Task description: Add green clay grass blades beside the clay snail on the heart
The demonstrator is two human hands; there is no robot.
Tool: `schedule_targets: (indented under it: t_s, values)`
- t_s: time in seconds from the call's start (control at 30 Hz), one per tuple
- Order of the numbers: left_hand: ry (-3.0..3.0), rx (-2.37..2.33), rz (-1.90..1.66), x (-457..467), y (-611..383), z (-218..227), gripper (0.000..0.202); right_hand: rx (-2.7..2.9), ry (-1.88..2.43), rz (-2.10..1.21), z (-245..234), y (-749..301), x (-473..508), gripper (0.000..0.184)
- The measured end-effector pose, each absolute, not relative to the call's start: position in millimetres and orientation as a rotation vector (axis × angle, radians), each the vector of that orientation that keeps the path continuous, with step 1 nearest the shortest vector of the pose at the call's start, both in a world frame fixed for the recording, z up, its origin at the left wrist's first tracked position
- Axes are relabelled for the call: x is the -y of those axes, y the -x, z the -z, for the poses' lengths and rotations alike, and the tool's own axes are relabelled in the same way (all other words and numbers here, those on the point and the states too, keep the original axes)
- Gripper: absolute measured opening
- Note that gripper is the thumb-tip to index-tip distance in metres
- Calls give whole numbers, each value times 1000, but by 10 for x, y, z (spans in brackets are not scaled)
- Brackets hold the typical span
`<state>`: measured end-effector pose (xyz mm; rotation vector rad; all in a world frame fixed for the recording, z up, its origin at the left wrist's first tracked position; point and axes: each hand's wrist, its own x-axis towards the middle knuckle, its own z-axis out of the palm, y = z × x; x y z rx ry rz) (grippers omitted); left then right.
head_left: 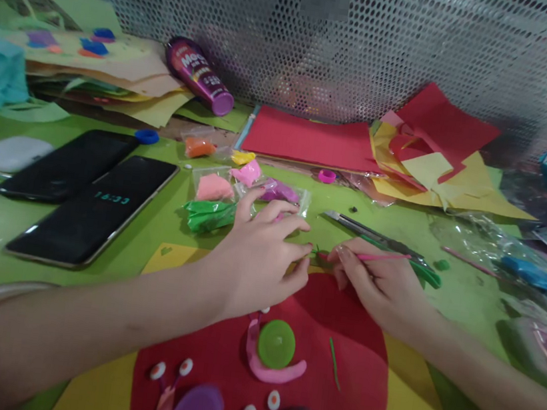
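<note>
My right hand (377,279) is closed round a thin pink stick-like modelling tool (382,257), its tip pointing left. At that tip shows a small dark green strand (316,251). My left hand (267,251) has its fingers spread, the fingertips close to the strand; whether they touch it I cannot tell. Below lies a red paper circle (353,404) on a yellow sheet (409,398). On it sits a snail of pink clay (265,368) with a green cap (277,344) as its shell. A thin green clay strip (334,364) lies to its right.
Two phones (96,208) lie at left. Bags of clay, one green (209,215), are beyond my left hand. Behind my right hand are a utility knife (352,223) and green-handled scissors (426,272). A purple can (200,74) lies against the perforated metal panel (255,41).
</note>
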<state>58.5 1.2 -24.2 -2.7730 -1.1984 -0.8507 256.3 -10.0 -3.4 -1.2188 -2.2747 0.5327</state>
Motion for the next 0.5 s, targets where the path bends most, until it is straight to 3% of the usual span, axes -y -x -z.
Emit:
schedule_targets:
  t_s: [0.5]
  values:
    - [2797, 1249, 847, -7, -598, 245, 24, 1973, 1340, -607, 48, -2620, 89, 29]
